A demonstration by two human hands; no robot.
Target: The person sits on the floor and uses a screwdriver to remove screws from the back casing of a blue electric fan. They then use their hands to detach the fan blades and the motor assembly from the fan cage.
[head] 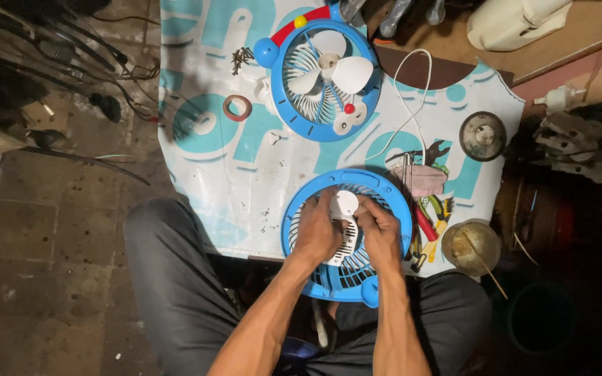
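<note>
Gripping ribbed white motor housing (343,226)

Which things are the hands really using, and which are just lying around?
In use:
left hand
right hand
white motor housing
blue fan grille

Lying about:
blue fan with white blades
tape roll
white cable
screwdrivers
round bowl

We reach both bare forearms forward from the bottom edge, converging toward the middle. Our left hand (317,233) curls palm down, fingers bent in a closed grip. Our right hand (379,233) sits just beside it, knuckles up, fingers curled inward, thumbs nearly meeting.
</note>
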